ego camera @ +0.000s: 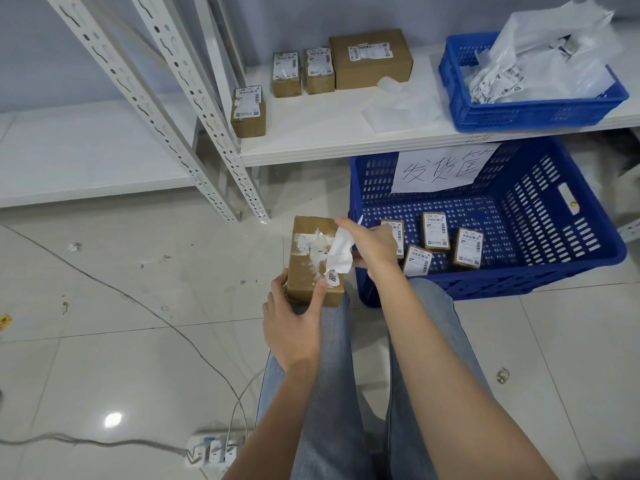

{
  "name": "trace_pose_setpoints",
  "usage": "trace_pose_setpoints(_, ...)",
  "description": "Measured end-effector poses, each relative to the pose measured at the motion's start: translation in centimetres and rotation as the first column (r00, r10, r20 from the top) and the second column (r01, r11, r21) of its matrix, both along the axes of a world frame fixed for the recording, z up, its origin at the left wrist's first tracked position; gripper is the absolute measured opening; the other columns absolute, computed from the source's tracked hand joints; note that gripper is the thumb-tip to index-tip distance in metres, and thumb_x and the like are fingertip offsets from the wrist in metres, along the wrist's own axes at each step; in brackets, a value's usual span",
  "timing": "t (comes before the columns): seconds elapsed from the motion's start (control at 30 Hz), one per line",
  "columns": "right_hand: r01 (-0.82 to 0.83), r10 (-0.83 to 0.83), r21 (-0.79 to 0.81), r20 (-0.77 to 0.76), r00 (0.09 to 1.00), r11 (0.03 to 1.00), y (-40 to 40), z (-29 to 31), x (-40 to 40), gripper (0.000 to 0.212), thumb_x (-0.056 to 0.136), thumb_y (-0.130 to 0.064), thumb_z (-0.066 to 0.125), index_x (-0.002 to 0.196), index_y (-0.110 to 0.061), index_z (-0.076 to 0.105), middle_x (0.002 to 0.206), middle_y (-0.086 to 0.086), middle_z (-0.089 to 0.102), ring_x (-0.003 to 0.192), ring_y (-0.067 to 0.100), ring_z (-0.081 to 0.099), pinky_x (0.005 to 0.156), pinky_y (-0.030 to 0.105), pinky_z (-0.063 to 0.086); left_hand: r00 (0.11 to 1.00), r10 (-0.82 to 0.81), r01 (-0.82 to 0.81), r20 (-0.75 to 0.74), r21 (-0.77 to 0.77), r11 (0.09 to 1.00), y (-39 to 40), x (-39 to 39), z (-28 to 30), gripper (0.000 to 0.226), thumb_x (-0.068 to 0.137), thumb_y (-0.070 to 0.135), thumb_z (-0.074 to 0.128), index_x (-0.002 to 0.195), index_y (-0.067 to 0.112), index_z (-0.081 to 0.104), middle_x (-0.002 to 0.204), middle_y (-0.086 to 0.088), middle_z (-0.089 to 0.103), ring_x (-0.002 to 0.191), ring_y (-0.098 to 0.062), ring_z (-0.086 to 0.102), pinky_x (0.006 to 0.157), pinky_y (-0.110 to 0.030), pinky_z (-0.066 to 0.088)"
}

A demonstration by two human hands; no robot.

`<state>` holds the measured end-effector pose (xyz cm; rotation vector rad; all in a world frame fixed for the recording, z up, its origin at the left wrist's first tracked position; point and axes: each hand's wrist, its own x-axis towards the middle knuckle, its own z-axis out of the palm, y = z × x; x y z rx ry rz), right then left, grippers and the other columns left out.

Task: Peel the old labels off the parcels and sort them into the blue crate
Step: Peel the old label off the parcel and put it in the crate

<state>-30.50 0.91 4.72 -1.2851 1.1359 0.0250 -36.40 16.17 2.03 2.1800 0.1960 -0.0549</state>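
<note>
1. While the left hand [292,327] grips the near end of a brown cardboard parcel [313,261], its thumb lies on top of the box and its fingers curl round the left side.
2. The parcel sits just past the person's knees in blue jeans [332,375], with its long side pointing away from the body.
3. The right hand [372,242] pinches a torn white label [341,252] that is partly pulled up off the top of the parcel.
4. The loose part of the label curls up on the right side of the box, between the two hands. White scraps of it are still stuck to the top.
5. A big blue crate [540,271] stands on the floor just to the right of the parcel. It has a paper sign [440,169] with handwriting on its back wall.
6. Four small parcels lie flat in the crate, such as one small parcel [469,247] near the middle, all with labels facing up.
7. On the white shelf [311,133] above, three small boxes and one bigger box [372,58] wait with labels on them.
8. A smaller blue crate [530,109] on the shelf holds crumpled white bags and peeled labels.
9. A power strip [214,452] with a grey cable lies on the tiled floor near the person's left leg.
</note>
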Motion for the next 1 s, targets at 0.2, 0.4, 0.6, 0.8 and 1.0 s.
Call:
trace_pose_setpoints(0.2, 0.065, -0.087, 0.174, 0.122, 0.989, 0.983, 0.2, -0.3, -1.1, 0.010, 0.082, 0.000, 0.062, 0.092, 0.001, 0.060, 0.103, 0.020, 0.067, 0.081, 0.026, 0.070, 0.080, 0.038, 0.059, 1.000, 0.009, -0.009, -0.018, -0.015, 1.000, 0.0, 0.1, -0.1, 0.068, 0.066, 0.086, 0.048, 0.117, 0.041, 0.046, 0.105, 0.014, 0.064, 0.095, -0.014, 0.062, 0.085, -0.038, 0.052)
trace_pose_setpoints(0.4, 0.240, -0.313, 0.340, 0.176, 0.934, 0.909, 1.3, -0.7, -2.5, 0.006, 0.084, 0.007, 0.058, 0.083, 0.000, 0.060, 0.104, 0.020, 0.063, 0.094, 0.027, 0.065, 0.079, 0.032, 0.058, 1.000, 0.004, -0.004, -0.010, -0.006, 1.000, 0.0, 0.0, -0.2, 0.067, 0.066, 0.082, 0.049, 0.118, 0.040, 0.044, 0.105, 0.013, 0.063, 0.095, -0.014, 0.061, 0.084, -0.039, 0.053)
trace_pose_setpoints(0.6, 0.321, -0.453, 0.488, 0.179, 0.873, 0.812, 1.7, -0.2, -2.9, 0.013, 0.087, 0.011, 0.052, 0.081, 0.001, 0.057, 0.087, 0.014, 0.062, 0.080, 0.022, 0.063, 0.078, 0.034, 0.055, 1.000, 0.006, -0.006, 0.001, 0.006, 1.000, 0.0, 0.0, -0.2, 0.070, 0.065, 0.082, 0.049, 0.119, 0.037, 0.047, 0.103, 0.010, 0.063, 0.094, -0.014, 0.059, 0.083, -0.037, 0.050)
trace_pose_setpoints(0.8, 0.362, -0.517, 0.554, 0.147, 0.843, 0.749, 1.7, 0.2, -3.0, 0.013, 0.090, 0.009, 0.050, 0.083, 0.002, 0.058, 0.085, 0.015, 0.062, 0.078, 0.024, 0.063, 0.090, 0.039, 0.053, 1.000, -0.006, 0.006, 0.018, 0.016, 1.000, -0.1, -0.1, -0.1, 0.071, 0.067, 0.082, 0.048, 0.120, 0.035, 0.047, 0.107, 0.008, 0.064, 0.097, -0.015, 0.058, 0.084, -0.037, 0.049)
trace_pose_setpoints(1.0, 0.303, -0.444, 0.506, 0.184, 0.877, 0.808, 2.0, 0.9, -3.2, 0.007, 0.094, -0.011, 0.055, 0.089, -0.008, 0.059, 0.088, 0.009, 0.063, 0.081, 0.020, 0.064, 0.080, 0.031, 0.054, 0.999, -0.017, 0.015, 0.041, 0.041, 0.999, -0.1, -0.2, -0.1, 0.069, 0.068, 0.080, 0.049, 0.120, 0.035, 0.047, 0.106, 0.010, 0.062, 0.096, -0.014, 0.056, 0.084, -0.040, 0.050)
